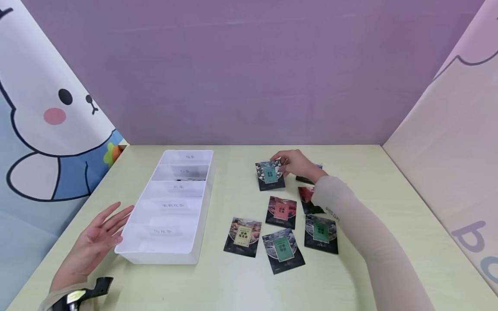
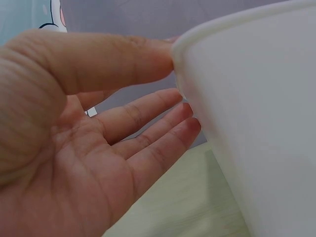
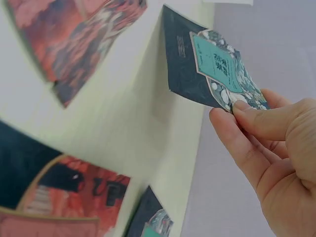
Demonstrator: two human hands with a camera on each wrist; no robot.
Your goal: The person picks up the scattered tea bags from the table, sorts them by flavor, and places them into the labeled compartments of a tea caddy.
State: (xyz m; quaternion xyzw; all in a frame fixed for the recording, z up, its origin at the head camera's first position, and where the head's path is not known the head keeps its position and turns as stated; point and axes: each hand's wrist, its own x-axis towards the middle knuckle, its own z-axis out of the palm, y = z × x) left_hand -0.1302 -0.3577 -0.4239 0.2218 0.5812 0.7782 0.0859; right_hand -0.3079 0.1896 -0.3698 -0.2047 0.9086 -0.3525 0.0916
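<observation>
My right hand (image 1: 298,165) pinches a tea sachet (image 1: 270,177) with a teal label and white flower print by its edge, thumb on the printed face. In the right wrist view that sachet (image 3: 183,59) tilts, with its dark end toward the tabletop. At the left, my left hand (image 1: 95,244) has its fingers extended beside a white compartment box (image 1: 163,258). The left wrist view shows the thumb (image 2: 133,61) right at the box's rim (image 2: 237,20) and the other fingertips against its outer side. Handwritten labels mark the box's compartments.
Below the right hand lie a red-label sachet (image 1: 281,211), a yellow-label sachet (image 1: 242,237) and two green-label sachets (image 1: 284,250). Another red sachet (image 1: 307,201) and a dark sachet (image 1: 303,179) are partly behind the right arm. A purple backdrop (image 1: 249,77) rises behind the table.
</observation>
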